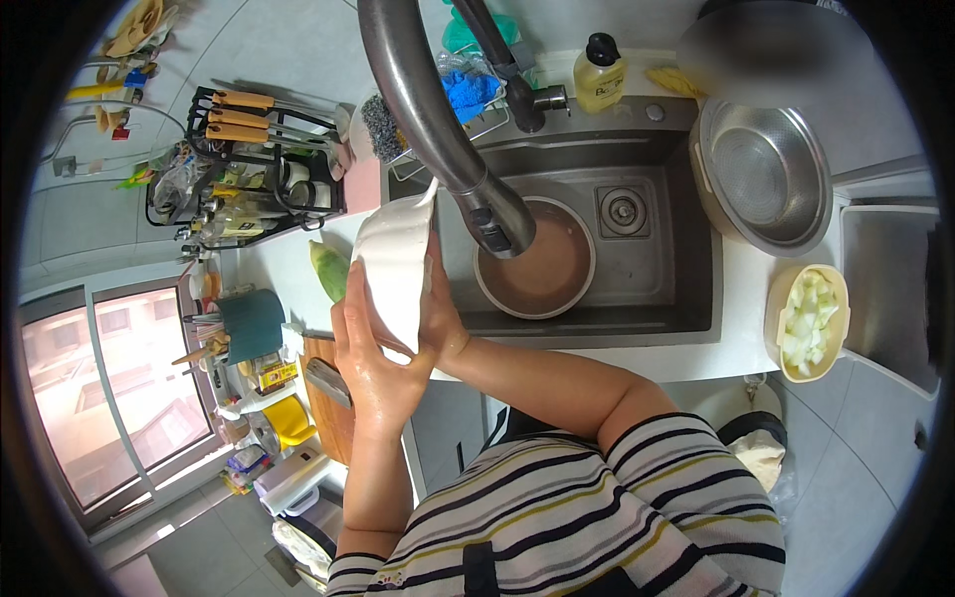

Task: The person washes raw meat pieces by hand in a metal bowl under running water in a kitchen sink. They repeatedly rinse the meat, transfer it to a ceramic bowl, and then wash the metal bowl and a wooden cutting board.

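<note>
A white bowl (389, 272) with a wavy surface is held tilted on its side, at the left edge of the sink. My left hand (380, 366) grips it from the near side, its fingers spread along the outside. Against the bowl's right side rests my right hand (445, 317), partly hidden behind it. Both hands look wet. Just right of them, a round pan (535, 287) of cloudy brownish liquid sits in the sink (649, 291). The faucet's spray head (496, 224) hangs over that pan, hiding part of it.
Left of the bowl lie a green vegetable (328, 269) and a wooden cutting board (322, 407) with a knife (328, 380). A metal basin (768, 172) and a yellow container (776, 328) of chopped pale vegetable stand right of the sink. A dish rack (306, 209) stands at the left.
</note>
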`<move>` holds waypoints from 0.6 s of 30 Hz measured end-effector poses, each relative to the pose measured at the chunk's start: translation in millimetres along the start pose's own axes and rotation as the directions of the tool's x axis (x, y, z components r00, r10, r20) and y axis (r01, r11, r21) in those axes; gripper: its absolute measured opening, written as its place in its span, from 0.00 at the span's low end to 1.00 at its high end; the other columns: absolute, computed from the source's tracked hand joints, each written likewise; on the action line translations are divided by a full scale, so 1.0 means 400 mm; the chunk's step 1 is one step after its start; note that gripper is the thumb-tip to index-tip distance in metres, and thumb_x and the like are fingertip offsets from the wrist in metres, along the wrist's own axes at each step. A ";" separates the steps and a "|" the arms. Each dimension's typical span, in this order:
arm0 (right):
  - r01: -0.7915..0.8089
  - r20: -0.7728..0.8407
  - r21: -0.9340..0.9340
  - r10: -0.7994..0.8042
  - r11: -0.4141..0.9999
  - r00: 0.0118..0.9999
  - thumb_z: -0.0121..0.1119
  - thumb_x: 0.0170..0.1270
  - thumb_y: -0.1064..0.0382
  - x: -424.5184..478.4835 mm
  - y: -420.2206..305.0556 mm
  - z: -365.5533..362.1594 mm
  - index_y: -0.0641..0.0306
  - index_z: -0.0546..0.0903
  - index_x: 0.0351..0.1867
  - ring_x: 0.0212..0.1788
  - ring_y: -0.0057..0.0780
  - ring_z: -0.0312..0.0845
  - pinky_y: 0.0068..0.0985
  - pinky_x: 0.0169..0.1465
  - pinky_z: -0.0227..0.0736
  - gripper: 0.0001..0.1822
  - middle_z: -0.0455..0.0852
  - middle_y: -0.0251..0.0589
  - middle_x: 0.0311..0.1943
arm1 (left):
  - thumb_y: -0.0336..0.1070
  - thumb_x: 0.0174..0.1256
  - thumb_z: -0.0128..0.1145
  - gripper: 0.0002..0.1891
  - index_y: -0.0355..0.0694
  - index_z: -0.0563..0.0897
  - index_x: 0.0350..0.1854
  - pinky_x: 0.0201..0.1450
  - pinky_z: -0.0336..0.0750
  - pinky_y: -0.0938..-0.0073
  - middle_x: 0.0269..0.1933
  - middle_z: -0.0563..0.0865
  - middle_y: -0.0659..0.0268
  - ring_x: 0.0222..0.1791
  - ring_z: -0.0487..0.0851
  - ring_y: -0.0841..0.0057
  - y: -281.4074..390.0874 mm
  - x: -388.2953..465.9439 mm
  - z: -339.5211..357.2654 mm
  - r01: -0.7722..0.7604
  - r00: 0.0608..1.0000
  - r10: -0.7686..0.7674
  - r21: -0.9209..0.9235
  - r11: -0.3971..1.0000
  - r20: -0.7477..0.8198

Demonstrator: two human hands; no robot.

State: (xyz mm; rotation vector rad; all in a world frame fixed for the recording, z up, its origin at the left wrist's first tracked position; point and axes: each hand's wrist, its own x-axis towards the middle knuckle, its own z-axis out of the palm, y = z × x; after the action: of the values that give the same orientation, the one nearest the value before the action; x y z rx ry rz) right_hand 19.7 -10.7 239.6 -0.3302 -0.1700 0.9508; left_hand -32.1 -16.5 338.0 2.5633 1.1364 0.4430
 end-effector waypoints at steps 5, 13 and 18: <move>-0.115 -0.022 0.180 0.121 0.977 0.992 0.57 0.66 0.53 0.008 0.029 -0.013 0.56 0.58 0.64 0.60 0.30 0.66 0.28 0.62 0.64 0.30 0.68 0.39 0.56 | 0.28 0.33 0.68 0.50 0.38 0.62 0.69 0.52 0.75 0.62 0.51 0.74 0.50 0.51 0.77 0.55 0.004 0.003 -0.003 -0.006 1.000 0.006 0.031 1.000 0.000; -0.044 -0.010 0.102 0.045 0.994 0.999 0.54 0.69 0.52 0.007 0.022 0.004 0.54 0.59 0.63 0.57 0.28 0.69 0.27 0.58 0.69 0.27 0.70 0.39 0.56 | 0.27 0.34 0.67 0.49 0.38 0.61 0.69 0.53 0.75 0.63 0.51 0.74 0.51 0.51 0.77 0.56 0.002 0.001 -0.009 -0.001 1.000 0.001 0.017 1.000 -0.002; -0.078 -0.036 0.191 0.086 0.979 0.996 0.54 0.69 0.53 0.007 0.021 0.002 0.56 0.60 0.64 0.59 0.31 0.67 0.30 0.61 0.65 0.27 0.68 0.41 0.57 | 0.25 0.35 0.66 0.49 0.39 0.62 0.69 0.53 0.76 0.64 0.52 0.74 0.52 0.52 0.77 0.58 -0.005 0.002 -0.001 -0.004 1.000 0.004 -0.026 1.000 -0.017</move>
State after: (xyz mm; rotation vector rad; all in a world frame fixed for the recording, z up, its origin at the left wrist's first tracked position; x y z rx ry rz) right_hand 14.5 -3.6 237.5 -0.1834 -0.0252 1.0324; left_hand -33.1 -14.5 337.6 2.5449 1.1240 0.4776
